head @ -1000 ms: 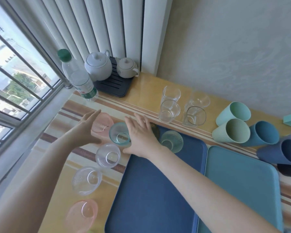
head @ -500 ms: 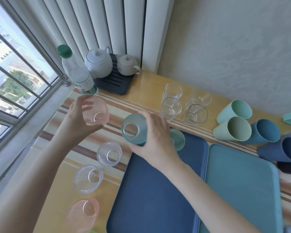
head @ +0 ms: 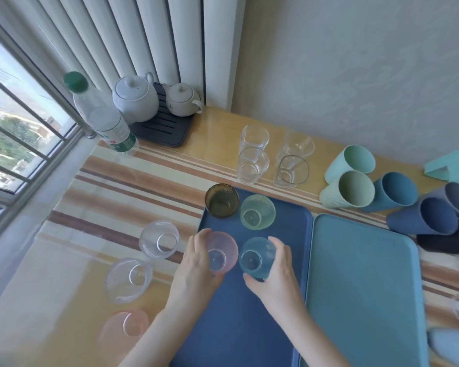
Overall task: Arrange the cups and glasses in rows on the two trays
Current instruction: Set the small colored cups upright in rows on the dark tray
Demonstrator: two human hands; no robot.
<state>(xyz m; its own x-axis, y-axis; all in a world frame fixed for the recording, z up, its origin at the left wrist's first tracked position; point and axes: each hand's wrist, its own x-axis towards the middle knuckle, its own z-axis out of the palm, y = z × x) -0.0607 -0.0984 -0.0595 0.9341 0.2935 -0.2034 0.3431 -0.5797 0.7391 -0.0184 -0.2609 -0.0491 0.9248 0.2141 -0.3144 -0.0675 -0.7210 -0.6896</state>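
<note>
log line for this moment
left hand grips pink glass | right hand grips blue glass | both at dark blue tray | second row

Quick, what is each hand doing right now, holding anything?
Left hand: closed, holding the pink glass.
Right hand: closed, holding the blue glass.

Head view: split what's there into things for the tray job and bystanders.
For the job: dark blue tray, teal tray, pink glass in left hand, blue glass in right hand, clear glasses, cups.
Lying about: teapots, water bottle, black rack.
</note>
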